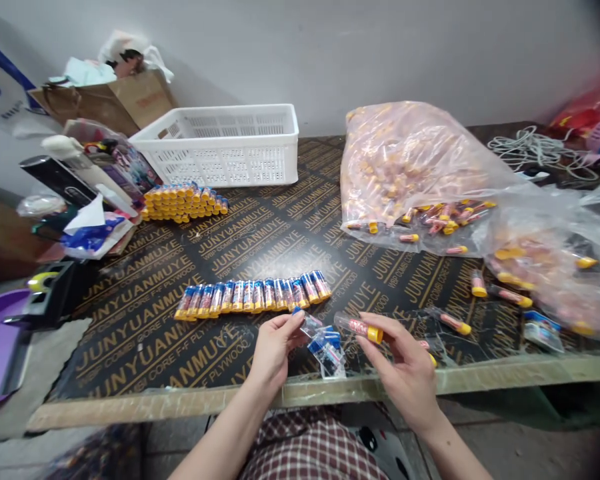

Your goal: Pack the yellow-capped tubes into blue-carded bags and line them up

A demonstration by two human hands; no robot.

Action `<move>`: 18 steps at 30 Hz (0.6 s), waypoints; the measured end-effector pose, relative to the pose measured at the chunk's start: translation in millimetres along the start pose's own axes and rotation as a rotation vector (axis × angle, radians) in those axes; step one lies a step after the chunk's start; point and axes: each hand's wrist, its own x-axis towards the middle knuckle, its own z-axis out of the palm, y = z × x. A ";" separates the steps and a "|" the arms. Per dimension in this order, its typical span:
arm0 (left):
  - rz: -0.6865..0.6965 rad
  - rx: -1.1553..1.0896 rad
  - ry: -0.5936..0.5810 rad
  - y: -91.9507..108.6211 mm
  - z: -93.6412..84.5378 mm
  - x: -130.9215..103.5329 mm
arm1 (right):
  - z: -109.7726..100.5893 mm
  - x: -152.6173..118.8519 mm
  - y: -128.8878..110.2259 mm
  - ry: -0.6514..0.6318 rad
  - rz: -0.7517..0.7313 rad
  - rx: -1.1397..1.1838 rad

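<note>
My left hand [274,350] is closed, thumb and finger pinching a small blue-and-clear printed plastic piece [311,327]. Just below its fingertips, a little pile of similar blue-and-clear pieces [329,348] lies by the table's front edge. Between the fingers of my right hand [403,363] is a clear tube with a yellow cap [359,327], tilted, its clear end towards the left hand. Beyond both hands a row of blue-topped tubes with yellow caps [254,295] lies side by side on the black table [280,233].
A white plastic basket [220,160] stands at the back, a stack of finished-looking tubes [180,202] beside it. Large clear bags of yellow-capped tubes [405,153] fill the right. Loose tubes [453,323] and a blue packet [543,330] lie nearer. A purple dustpan [3,340] sits left.
</note>
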 end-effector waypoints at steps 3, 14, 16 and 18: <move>0.015 -0.051 0.035 1.2 -2.7 1.6 | 8.7 -6.0 -4.3 0.074 -0.098 -0.024; 0.009 -0.110 0.026 -3.3 0.9 -2.6 | 23.4 -11.1 -9.9 0.068 -0.371 -0.116; 0.028 -0.115 -0.007 -6.4 3.1 -3.9 | 26.2 -12.1 -8.6 0.046 -0.365 -0.087; 0.039 -0.124 -0.042 -7.4 4.8 -4.7 | 28.2 -13.7 -6.7 0.004 -0.329 -0.048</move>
